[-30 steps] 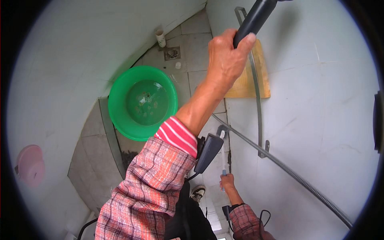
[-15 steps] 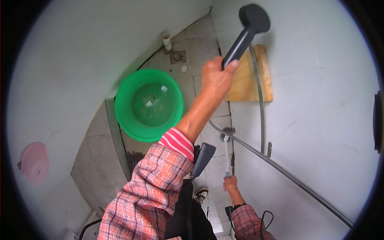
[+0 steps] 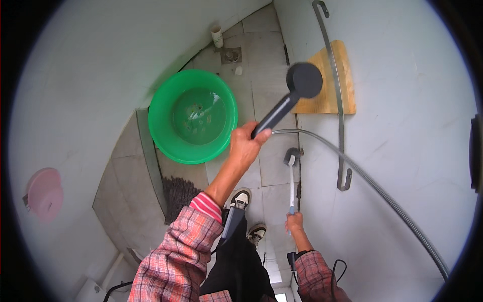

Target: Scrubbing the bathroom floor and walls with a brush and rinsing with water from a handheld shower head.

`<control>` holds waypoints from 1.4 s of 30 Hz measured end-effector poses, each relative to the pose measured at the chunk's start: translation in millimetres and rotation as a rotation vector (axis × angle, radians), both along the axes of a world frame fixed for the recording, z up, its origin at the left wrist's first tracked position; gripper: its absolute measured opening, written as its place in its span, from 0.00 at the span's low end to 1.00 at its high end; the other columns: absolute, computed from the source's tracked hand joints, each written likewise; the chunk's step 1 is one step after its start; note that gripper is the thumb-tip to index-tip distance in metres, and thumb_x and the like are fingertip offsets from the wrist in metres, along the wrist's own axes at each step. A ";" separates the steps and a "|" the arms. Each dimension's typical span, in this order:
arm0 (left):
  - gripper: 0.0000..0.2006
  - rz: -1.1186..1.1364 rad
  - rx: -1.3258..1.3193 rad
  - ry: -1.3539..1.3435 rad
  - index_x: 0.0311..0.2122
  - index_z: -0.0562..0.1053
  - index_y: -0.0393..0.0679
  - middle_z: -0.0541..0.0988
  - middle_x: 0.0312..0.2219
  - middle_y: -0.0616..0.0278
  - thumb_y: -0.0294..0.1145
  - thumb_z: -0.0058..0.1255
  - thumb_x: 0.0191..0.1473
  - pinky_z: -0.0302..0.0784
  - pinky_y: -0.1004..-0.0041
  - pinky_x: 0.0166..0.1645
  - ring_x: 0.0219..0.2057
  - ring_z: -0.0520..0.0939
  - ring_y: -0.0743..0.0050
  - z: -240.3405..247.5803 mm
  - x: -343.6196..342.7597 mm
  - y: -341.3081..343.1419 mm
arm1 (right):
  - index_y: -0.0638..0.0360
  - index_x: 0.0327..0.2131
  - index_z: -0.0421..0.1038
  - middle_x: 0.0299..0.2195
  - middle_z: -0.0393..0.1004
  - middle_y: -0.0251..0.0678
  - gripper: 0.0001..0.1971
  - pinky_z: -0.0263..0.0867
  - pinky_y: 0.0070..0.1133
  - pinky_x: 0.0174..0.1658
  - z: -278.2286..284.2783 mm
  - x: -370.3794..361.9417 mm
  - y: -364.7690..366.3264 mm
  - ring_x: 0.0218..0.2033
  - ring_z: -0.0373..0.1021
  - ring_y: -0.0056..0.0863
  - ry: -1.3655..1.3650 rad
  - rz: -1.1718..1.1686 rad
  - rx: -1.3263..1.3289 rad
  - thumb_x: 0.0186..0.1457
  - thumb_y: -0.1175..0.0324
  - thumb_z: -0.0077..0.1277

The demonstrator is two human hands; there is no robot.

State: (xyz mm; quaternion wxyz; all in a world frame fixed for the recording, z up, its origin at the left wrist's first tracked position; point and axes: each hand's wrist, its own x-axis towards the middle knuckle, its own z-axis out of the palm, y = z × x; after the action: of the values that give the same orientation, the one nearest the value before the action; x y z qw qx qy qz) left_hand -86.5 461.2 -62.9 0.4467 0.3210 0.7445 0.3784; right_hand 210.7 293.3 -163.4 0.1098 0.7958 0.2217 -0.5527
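Note:
My left hand [image 3: 245, 148] is wrapped round the handle of a dark grey shower head [image 3: 305, 80], raised in front of me with its round head up and to the right. A ribbed metal hose [image 3: 370, 176] curves from behind that hand toward the lower right. Lower down, my right hand [image 3: 295, 222] grips a long-handled scrub brush [image 3: 292, 181] with a white and blue handle. The brush's dark bristle head lies at the floor's edge by the right wall. Whether water flows from the shower head cannot be made out.
A green basin [image 3: 156, 118] holding some water stands left of my left hand. A wooden board [image 3: 347, 80] leans on the right wall behind a metal grab bar [image 3: 340, 121]. A floor drain [image 3: 231, 55], a paper cup [image 3: 217, 37], a dark mop head [image 3: 178, 196] and a pink wall-mounted item [image 3: 45, 194] are around.
My left hand has brought the shower head down and nearer to me. The brush in my right hand stays by the wall edge. The view has shifted, showing more of my shoes.

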 end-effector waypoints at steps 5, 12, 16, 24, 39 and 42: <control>0.15 -0.181 0.009 0.197 0.30 0.74 0.39 0.74 0.23 0.54 0.39 0.58 0.39 0.67 0.65 0.31 0.25 0.74 0.58 -24.4 -7.8 -48.3 | 0.65 0.25 0.61 0.12 0.63 0.38 0.07 0.57 0.28 0.07 -6.4 3.3 -4.7 0.07 0.60 0.28 0.029 0.026 -0.019 0.50 0.70 0.43; 0.14 -0.601 -0.115 0.559 0.28 0.74 0.39 0.74 0.26 0.54 0.37 0.58 0.36 0.70 0.61 0.35 0.30 0.75 0.53 -38.6 -27.9 -70.1 | 0.63 0.24 0.62 0.12 0.63 0.37 0.08 0.57 0.27 0.07 -13.6 7.7 -12.2 0.08 0.60 0.26 0.003 0.017 0.011 0.51 0.69 0.43; 0.14 -0.821 -0.127 0.683 0.25 0.73 0.37 0.74 0.25 0.51 0.37 0.58 0.35 0.70 0.60 0.33 0.28 0.76 0.51 -41.2 -37.3 -62.5 | 0.62 0.25 0.61 0.12 0.63 0.36 0.08 0.57 0.27 0.08 -9.2 4.4 -10.9 0.09 0.60 0.25 0.029 -0.003 -0.012 0.51 0.68 0.43; 0.12 -0.954 -0.033 0.699 0.22 0.73 0.37 0.74 0.22 0.51 0.35 0.58 0.32 0.70 0.59 0.32 0.28 0.76 0.50 -48.0 -59.4 -41.4 | 0.62 0.26 0.61 0.13 0.63 0.35 0.08 0.57 0.27 0.08 -12.9 6.8 -13.1 0.09 0.60 0.24 0.011 -0.035 -0.026 0.51 0.68 0.43; 0.15 -0.328 -0.280 0.500 0.25 0.71 0.33 0.73 0.18 0.53 0.39 0.52 0.44 0.68 0.65 0.29 0.23 0.75 0.60 -8.7 -158.9 -92.2 | 0.63 0.25 0.62 0.13 0.63 0.35 0.07 0.58 0.28 0.09 -16.8 12.0 -13.4 0.09 0.60 0.25 -0.022 0.068 0.004 0.50 0.69 0.43; 0.16 0.116 -0.207 0.186 0.24 0.71 0.35 0.70 0.14 0.61 0.42 0.52 0.46 0.64 0.72 0.20 0.16 0.71 0.72 -6.3 -180.3 -102.8 | 0.63 0.25 0.61 0.13 0.63 0.36 0.07 0.58 0.28 0.09 -18.5 10.9 -12.9 0.09 0.60 0.25 -0.019 0.077 -0.006 0.50 0.70 0.42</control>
State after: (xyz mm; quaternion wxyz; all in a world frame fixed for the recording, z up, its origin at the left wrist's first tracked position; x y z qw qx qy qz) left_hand -266.7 358.4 -69.1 0.3841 0.2635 0.8348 0.2934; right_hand 221.6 280.4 -181.9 0.1352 0.7916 0.2495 -0.5411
